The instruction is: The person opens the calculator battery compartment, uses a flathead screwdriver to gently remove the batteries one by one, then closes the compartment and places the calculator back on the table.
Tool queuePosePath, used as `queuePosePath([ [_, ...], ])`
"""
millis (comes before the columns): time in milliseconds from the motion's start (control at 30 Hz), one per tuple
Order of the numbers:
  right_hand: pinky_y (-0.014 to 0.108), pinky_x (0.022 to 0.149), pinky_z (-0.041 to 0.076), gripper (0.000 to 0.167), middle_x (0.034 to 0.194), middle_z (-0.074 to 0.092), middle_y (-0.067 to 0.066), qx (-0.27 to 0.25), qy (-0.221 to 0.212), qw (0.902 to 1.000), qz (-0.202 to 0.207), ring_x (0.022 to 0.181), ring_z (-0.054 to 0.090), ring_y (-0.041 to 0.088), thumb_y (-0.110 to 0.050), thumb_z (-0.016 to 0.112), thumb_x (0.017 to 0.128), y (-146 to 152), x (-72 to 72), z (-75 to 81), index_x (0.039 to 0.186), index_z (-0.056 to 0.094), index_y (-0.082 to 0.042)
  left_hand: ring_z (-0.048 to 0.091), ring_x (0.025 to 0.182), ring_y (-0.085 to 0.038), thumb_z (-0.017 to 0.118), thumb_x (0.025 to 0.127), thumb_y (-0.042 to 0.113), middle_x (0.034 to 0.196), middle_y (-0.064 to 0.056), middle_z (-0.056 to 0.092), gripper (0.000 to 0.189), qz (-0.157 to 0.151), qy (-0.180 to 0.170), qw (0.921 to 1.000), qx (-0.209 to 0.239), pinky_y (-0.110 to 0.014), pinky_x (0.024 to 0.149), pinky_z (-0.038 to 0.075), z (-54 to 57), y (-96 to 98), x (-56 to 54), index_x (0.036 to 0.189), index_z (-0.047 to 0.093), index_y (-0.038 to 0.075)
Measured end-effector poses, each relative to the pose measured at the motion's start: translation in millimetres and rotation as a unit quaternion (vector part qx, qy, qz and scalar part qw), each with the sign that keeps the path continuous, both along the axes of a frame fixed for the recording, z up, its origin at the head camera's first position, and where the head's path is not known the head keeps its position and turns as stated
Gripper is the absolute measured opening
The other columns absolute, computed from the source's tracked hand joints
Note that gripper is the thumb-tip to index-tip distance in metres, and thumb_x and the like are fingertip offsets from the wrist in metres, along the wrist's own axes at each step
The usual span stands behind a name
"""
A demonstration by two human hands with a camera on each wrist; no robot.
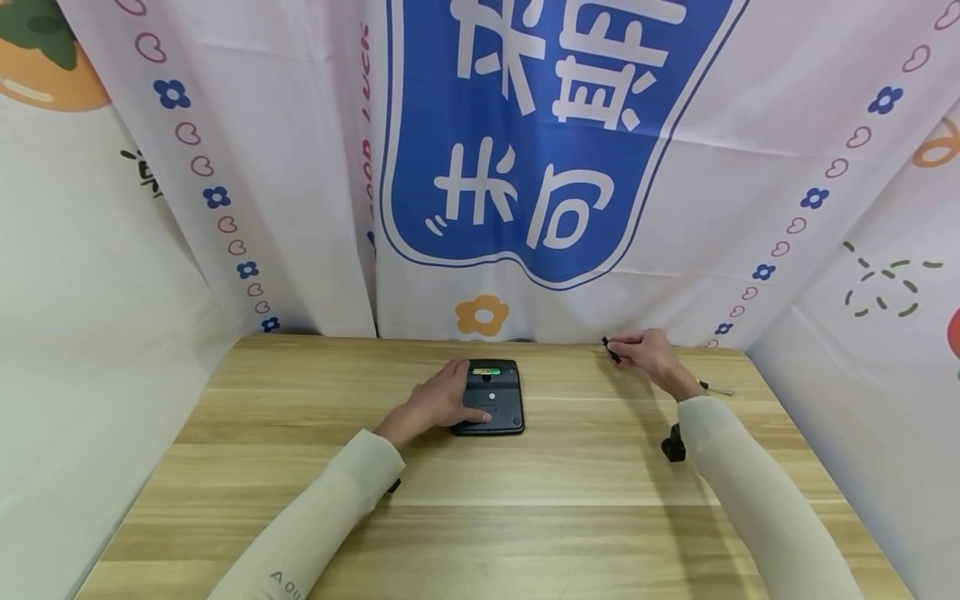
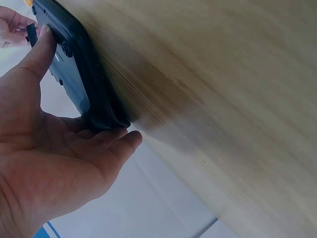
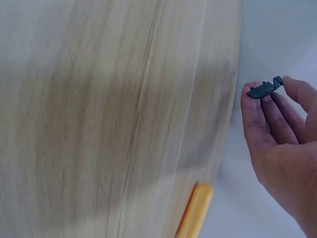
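A black calculator lies back side up on the table, its battery slot uncovered and a green-and-gold battery showing inside. My left hand grips it from the left, thumb on the back and fingers at the far edge. In the left wrist view, that hand spans the calculator's dark casing. Off to the right, near the table's back edge, my right hand pinches a small black battery cover between thumb and fingertips. A bent clip shows at the cover's thumb end.
Behind my right wrist lies a screwdriver, whose yellow handle shows in the right wrist view. A small black block sits by the right sleeve. A printed cloth hangs along the wooden table's back edge.
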State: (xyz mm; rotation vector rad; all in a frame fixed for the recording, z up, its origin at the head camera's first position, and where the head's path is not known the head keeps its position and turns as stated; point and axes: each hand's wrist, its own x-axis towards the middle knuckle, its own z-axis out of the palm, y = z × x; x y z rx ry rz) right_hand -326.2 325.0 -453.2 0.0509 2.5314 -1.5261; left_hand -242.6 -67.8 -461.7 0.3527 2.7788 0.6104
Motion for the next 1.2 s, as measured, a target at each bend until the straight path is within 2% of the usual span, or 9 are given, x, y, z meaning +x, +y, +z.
queuePosePath([
  [167, 0.041, 0.092, 0.062, 0.033, 0.125, 0.074, 0.024, 0.074, 0.045, 0.9955, 0.038, 0.107, 0.075, 0.031, -0.014, 0.074, 0.102, 0, 1.6, -2.7, 0.127, 0.073, 0.007, 0.035, 0.155, -0.038, 0.083, 0.090, 0.052, 0.174, -0.019, 0.024, 0.111, -0.001, 0.002, 1.0000, 0.000, -0.069, 0.115, 0.038, -0.9, 0.1, 0.3, 0.167, 0.023, 0.000],
  [267, 0.046, 0.095, 0.060, 0.031, 0.124, 0.074, 0.024, 0.120, 0.074, 0.9885, 0.056, 0.112, 0.072, 0.038, -0.013, 0.075, 0.100, 0, 1.7, -5.2, 0.125, 0.075, 0.006, 0.036, 0.154, -0.038, 0.083, 0.090, 0.052, 0.173, -0.019, 0.025, 0.111, -0.002, 0.006, 1.0000, 0.001, -0.069, 0.115, 0.039, -1.9, 0.1, -0.1, 0.167, 0.024, 0.000],
  [400, 0.053, 0.098, 0.057, 0.029, 0.120, 0.076, 0.024, 0.165, 0.108, 0.9773, 0.077, 0.113, 0.071, 0.040, -0.012, 0.076, 0.100, -2, 1.2, -6.4, 0.123, 0.076, 0.005, 0.036, 0.155, -0.038, 0.083, 0.089, 0.053, 0.173, -0.020, 0.025, 0.111, -0.003, 0.007, 1.0000, -0.001, -0.069, 0.115, 0.039, -3.3, -0.5, -1.4, 0.166, 0.024, 0.000],
  [533, 0.057, 0.096, 0.057, 0.026, 0.115, 0.077, 0.023, 0.185, 0.133, 0.9696, 0.089, 0.109, 0.073, 0.041, -0.010, 0.077, 0.098, -4, 0.0, -6.3, 0.119, 0.077, 0.006, 0.036, 0.155, -0.038, 0.083, 0.090, 0.053, 0.173, -0.020, 0.024, 0.111, -0.005, 0.007, 1.0000, 0.000, -0.069, 0.115, 0.039, -2.7, -0.2, -1.4, 0.167, 0.023, 0.000],
  [833, 0.056, 0.096, 0.058, 0.021, 0.109, 0.079, 0.021, 0.236, 0.185, 0.9472, 0.114, 0.108, 0.075, 0.040, -0.008, 0.082, 0.094, -6, -4.3, -11.0, 0.112, 0.081, 0.003, 0.036, 0.155, -0.038, 0.083, 0.090, 0.053, 0.173, -0.019, 0.024, 0.111, -0.003, 0.004, 1.0000, -0.002, -0.069, 0.115, 0.038, -0.9, -0.5, -0.3, 0.167, 0.023, 0.001],
  [1067, 0.057, 0.096, 0.058, 0.023, 0.111, 0.078, 0.022, 0.243, 0.186, 0.9429, 0.131, 0.108, 0.074, 0.042, -0.007, 0.082, 0.093, -7, -4.0, -13.6, 0.114, 0.080, 0.004, 0.038, 0.154, -0.039, 0.084, 0.089, 0.052, 0.173, -0.019, 0.025, 0.111, -0.002, 0.004, 1.0000, 0.000, -0.069, 0.115, 0.039, -1.4, -0.4, 0.3, 0.167, 0.023, 0.001],
  [1200, 0.056, 0.094, 0.058, 0.024, 0.111, 0.078, 0.023, 0.259, 0.206, 0.9324, 0.145, 0.108, 0.074, 0.042, -0.005, 0.082, 0.092, -6, -5.6, -16.5, 0.113, 0.079, 0.006, 0.038, 0.154, -0.038, 0.084, 0.089, 0.052, 0.173, -0.019, 0.025, 0.111, -0.002, 0.005, 1.0000, 0.004, -0.069, 0.115, 0.039, -0.2, -0.1, 0.9, 0.166, 0.024, 0.001],
])
